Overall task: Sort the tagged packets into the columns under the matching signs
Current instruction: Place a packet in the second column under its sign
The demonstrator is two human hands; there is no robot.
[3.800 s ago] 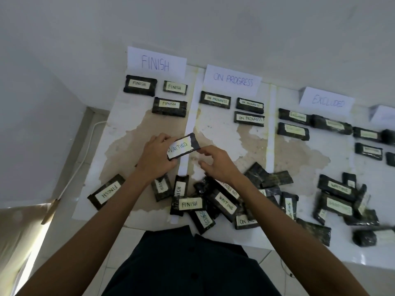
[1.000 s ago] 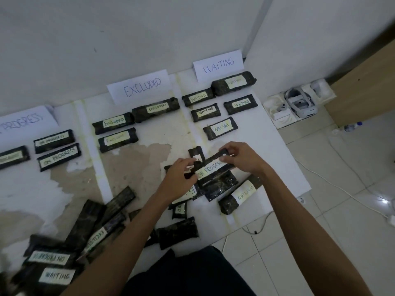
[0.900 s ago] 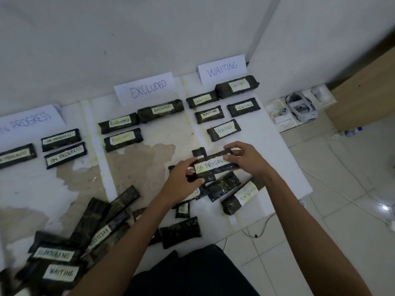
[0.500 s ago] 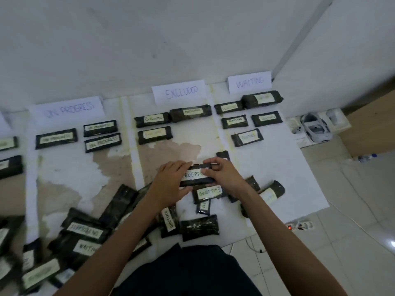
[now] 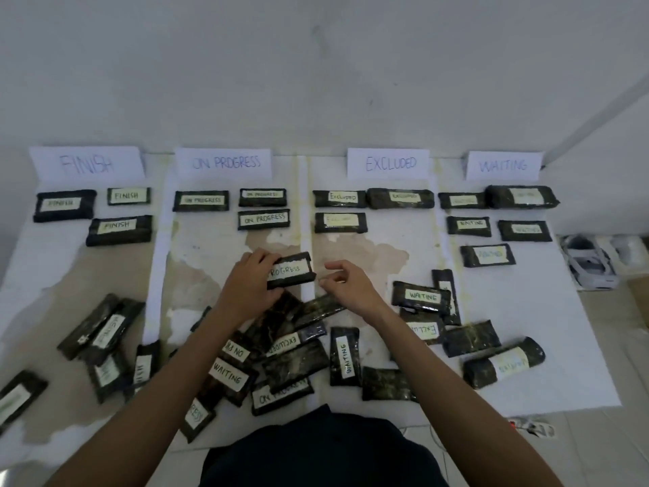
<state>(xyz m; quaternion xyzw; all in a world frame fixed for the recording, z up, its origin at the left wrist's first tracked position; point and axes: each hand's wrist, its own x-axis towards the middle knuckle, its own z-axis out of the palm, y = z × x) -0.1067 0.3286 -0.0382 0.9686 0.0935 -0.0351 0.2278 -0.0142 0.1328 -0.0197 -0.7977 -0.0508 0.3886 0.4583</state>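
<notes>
- White paper, stained brown in patches, covers the tabletop [image 5: 526, 311]. Its near edge runs past the person's dark shirt [image 5: 316, 451], and its right edge drops to tiled floor.
- Along that near edge lies a loose heap of dark plastic-wrapped packets with pale handwritten tags [image 5: 281, 353]. They overlap and spread from left to right.
- Just beyond the heap, the left hand [image 5: 253, 279] grips a dark rectangular packet tagged ON PROGRESS [image 5: 291, 270] by its left end. The packet sits at the white strip between the second and third columns; I cannot tell whether it touches the paper.
- The right hand [image 5: 346, 284] hangs just beside the packet's right end, apart from it, fingers loosely curled and empty.
- Bare paper lies between the held packet and the three sorted packets [image 5: 263, 219] farther up the column.
- Against the wall stand four white paper signs: FINISH sign [image 5: 87, 163], ON PROGRESS sign [image 5: 224, 163], EXCLUDED sign [image 5: 389, 163] and WAITING sign [image 5: 504, 165].
</notes>
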